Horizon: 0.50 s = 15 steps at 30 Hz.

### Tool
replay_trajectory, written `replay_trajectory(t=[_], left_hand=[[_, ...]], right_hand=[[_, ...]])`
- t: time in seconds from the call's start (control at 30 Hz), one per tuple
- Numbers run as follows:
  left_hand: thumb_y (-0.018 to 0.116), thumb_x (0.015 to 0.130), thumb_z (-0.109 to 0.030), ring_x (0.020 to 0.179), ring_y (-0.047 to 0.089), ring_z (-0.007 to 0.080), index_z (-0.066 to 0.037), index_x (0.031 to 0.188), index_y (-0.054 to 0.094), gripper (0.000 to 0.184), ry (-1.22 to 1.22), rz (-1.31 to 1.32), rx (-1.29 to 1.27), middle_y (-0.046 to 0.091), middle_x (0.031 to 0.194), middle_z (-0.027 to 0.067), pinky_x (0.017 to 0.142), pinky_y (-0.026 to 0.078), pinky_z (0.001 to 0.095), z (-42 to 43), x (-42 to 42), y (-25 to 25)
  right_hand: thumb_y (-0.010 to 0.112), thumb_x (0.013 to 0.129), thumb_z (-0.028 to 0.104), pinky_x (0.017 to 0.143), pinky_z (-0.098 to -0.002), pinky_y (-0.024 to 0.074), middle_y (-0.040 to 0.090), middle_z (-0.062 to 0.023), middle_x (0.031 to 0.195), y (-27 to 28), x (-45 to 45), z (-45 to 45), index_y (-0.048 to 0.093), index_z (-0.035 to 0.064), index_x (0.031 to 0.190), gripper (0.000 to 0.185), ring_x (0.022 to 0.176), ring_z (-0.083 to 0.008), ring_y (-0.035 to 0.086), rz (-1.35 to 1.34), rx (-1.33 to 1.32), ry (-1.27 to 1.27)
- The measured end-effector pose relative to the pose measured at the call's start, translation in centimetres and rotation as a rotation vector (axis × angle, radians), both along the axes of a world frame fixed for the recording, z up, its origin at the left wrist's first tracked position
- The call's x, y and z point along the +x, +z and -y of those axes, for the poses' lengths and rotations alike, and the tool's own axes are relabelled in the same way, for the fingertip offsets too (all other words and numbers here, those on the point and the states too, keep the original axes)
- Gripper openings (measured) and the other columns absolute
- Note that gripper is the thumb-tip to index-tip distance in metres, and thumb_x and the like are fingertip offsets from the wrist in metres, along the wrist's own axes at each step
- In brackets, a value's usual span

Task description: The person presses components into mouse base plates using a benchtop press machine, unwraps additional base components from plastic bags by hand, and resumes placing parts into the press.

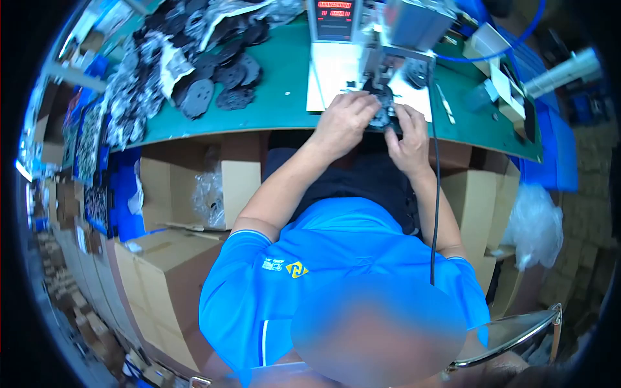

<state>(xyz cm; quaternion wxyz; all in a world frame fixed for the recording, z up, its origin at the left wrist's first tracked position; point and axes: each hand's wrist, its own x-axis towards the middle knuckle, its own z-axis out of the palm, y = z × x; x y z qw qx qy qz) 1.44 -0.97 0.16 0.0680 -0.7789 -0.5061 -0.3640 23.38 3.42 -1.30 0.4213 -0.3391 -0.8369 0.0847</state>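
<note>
My left hand (346, 123) reaches in from the left, fingers bent and close together on the edge of a dark flat part (383, 115) under the bench machine (388, 64). From the other side, my right hand (411, 134) has its thumb and fingers curved around the right edge of that same part. The machine's dark tooling sits just above the fingertips. My fingers cover much of the part, and its fine detail is blurred.
Similar dark flat plates (226, 72) lie piled at the left on the green table (278, 97), beside crumpled plastic wrap (132, 90). A red-digit display (335, 16) stands behind. A black cable (435, 194) hangs past my right arm. Cardboard boxes (162, 278) stand below.
</note>
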Motion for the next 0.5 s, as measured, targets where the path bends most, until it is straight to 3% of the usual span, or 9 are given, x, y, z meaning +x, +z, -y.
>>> replay_trajectory(t=[0.23, 0.5], left_hand=[[0.071, 0.09, -0.001, 0.131, 0.072, 0.0338, -0.006, 0.133, 0.077, 0.043, 0.007, 0.052, 0.033, 0.078, 0.135, 0.0113, 0.11, 0.056, 0.049, 0.2, 0.1, -0.5], [0.073, 0.087, 0.002, 0.136, 0.069, 0.0359, -0.004, 0.134, 0.075, 0.047, -0.01, 0.047, 0.012, 0.076, 0.138, 0.0139, 0.115, 0.055, 0.0498, 0.4, -0.1, -0.2]], right_hand=[[0.083, 0.082, 0.008, 0.107, -0.0509, 0.0497, 0.07, -0.0135, 0.131, -1.7, -0.8, -1.1, 0.077, 0.011, 0.139, 0.058, 0.124, -0.0366, 0.064, 0.07, 0.065, -0.023], [0.083, 0.079, 0.007, 0.109, -0.0512, 0.0474, 0.068, -0.0128, 0.131, -2.0, -0.7, -1.6, 0.076, 0.0134, 0.141, 0.062, 0.124, -0.0363, 0.063, 0.107, 0.074, -0.035]])
